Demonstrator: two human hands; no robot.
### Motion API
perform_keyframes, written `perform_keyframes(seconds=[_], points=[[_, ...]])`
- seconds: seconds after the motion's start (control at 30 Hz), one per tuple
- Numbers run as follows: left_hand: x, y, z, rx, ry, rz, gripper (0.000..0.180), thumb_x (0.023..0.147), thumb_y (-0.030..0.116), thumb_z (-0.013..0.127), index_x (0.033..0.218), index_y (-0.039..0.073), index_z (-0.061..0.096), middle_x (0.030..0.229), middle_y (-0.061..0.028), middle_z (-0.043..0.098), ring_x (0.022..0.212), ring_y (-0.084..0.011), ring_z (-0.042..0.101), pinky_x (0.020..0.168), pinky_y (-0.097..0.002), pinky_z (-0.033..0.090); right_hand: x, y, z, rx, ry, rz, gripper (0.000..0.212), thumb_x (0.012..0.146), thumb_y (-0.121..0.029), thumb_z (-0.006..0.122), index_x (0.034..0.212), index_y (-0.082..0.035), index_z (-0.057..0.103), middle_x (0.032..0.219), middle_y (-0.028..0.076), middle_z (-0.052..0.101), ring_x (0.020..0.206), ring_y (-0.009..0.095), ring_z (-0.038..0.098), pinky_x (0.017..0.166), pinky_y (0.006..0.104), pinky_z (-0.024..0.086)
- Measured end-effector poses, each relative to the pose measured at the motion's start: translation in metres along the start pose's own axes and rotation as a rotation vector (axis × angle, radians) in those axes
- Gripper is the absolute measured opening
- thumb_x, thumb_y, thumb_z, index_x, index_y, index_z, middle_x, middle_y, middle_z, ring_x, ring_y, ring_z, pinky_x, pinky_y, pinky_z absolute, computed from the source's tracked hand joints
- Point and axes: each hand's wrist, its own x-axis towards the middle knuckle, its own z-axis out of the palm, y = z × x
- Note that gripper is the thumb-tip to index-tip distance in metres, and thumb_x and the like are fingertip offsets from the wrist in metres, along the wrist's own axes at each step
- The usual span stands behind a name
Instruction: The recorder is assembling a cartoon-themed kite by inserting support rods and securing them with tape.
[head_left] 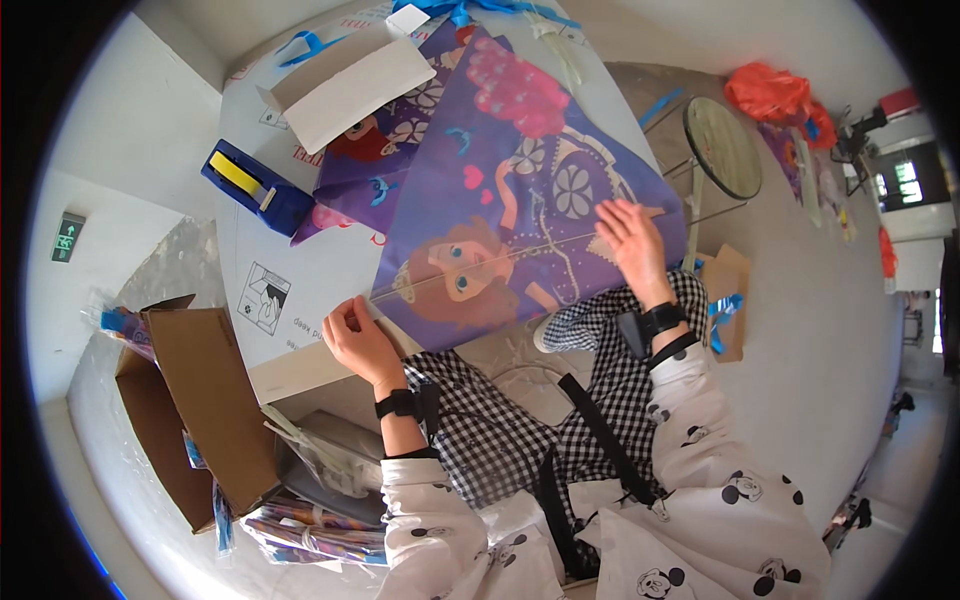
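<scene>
Past our curled left hand [360, 345], whose grip we can't tell, sit one blue tape holder [287, 208] and one white box [355, 98]; our spread right hand [636, 248] touches one purple sheet [430, 220].

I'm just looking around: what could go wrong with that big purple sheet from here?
The purple printed sheet overhangs the table's near edge above the person's lap, so it might slip off or crease. It also overlaps other purple sheets, so moving it could drag them along. The open white box partly covers those, so it might get pulled too.
</scene>
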Motion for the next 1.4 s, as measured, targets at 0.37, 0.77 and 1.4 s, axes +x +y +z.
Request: perform_keyframes(seconds=[0.37,0.77,1.4], points=[[0.003,-0.003,-0.011,-0.023,-0.022,-0.032,0.010,0.085,0.009,0.070,0.081,0.003,0.063,0.078,-0.0055,0.056,0.068,-0.0189,0.053,0.062,-0.0316,0.045,-0.007,-0.026,0.009,-0.223,0.109,-0.181,0.040,0.098,-0.024,0.054,0.127,0.002,0.049,0.129,0.016,0.054,0.124,0.026,0.052,0.101,0.0367,0.043],[0.012,0.004,-0.039,-0.459,-0.169,-0.258,0.008,0.089,0.008,0.067,0.086,0.001,0.065,0.077,0.0004,0.062,0.067,-0.0056,0.050,0.063,-0.0218,0.043,-0.067,0.126,0.241,-0.598,-0.521,0.081,0.020,0.091,0.000,0.054,0.111,-0.001,0.055,0.113,0.011,0.060,0.109,0.020,0.059,0.087,0.0336,0.051],[0.052,0.215,-0.212,-0.209,0.023,0.819,0.035,0.072,0.006,0.076,0.106,0.005,0.068,0.101,-0.0101,0.061,0.090,-0.0273,0.057,0.078,-0.0359,0.046,-0.102,-0.196,0.348,-1.403,-1.534,-0.416,0.023,0.076,-0.012,0.075,0.093,0.002,0.067,0.081,0.008,0.066,0.075,0.016,0.061,0.067,0.0321,0.048]])
